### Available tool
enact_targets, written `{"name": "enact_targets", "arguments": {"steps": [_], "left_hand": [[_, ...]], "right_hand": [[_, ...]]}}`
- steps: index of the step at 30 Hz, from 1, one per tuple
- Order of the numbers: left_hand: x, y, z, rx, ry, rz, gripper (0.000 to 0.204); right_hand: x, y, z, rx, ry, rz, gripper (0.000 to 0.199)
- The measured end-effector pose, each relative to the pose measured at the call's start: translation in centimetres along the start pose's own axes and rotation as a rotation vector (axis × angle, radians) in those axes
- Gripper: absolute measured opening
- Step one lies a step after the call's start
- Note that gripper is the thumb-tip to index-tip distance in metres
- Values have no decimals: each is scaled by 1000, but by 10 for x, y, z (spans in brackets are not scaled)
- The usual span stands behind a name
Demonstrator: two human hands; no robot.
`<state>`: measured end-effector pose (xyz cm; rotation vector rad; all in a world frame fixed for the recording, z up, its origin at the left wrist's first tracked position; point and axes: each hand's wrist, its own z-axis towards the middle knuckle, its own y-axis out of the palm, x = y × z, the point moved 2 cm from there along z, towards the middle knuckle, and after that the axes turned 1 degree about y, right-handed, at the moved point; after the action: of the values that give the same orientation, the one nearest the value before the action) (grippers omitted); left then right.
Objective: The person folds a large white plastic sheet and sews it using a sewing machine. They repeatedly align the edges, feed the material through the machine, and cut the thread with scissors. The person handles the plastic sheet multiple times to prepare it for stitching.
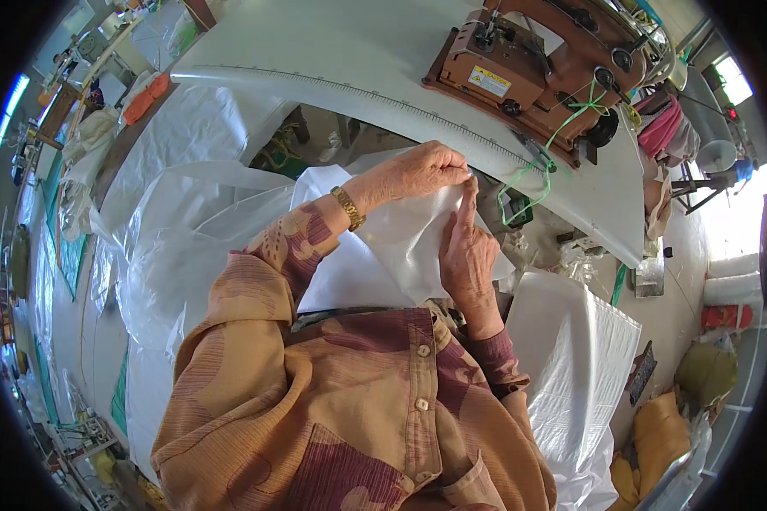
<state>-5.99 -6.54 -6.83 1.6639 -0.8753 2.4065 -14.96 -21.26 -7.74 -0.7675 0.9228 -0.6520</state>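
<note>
A shiny white plastic sheet (362,255) spreads over my lap and hangs in folds in front of me. My left hand (424,173), below a gold wristwatch, is closed with its fingertips pinched on the sheet's upper edge. Close beside it, my right hand (470,260) points its index finger up to the same edge. Its thumb and other fingers are curled against the sheet. The two hands' fingertips nearly meet. Whatever lies between those fingertips is too small to make out.
Ahead curves a pale worktable (341,51) with a ruler strip along its edge. On it, to the right, stands a brown sewing machine (528,68) with green cord (562,128) hanging from it. More white sheeting (562,358) drapes at my right and clear sheeting (187,247) at my left.
</note>
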Motion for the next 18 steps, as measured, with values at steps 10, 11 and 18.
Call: {"name": "enact_targets", "arguments": {"steps": [10,11,18], "left_hand": [[71,-49,12,348,349,385,18],[78,-51,10,322,364,369,18],[127,-43,-1,180,535,401,14]], "right_hand": [[26,0,-22,-193,119,52,62],[26,-13,-15,6,24,153,57],[11,-60,66,-115,-87,835,32]]}}
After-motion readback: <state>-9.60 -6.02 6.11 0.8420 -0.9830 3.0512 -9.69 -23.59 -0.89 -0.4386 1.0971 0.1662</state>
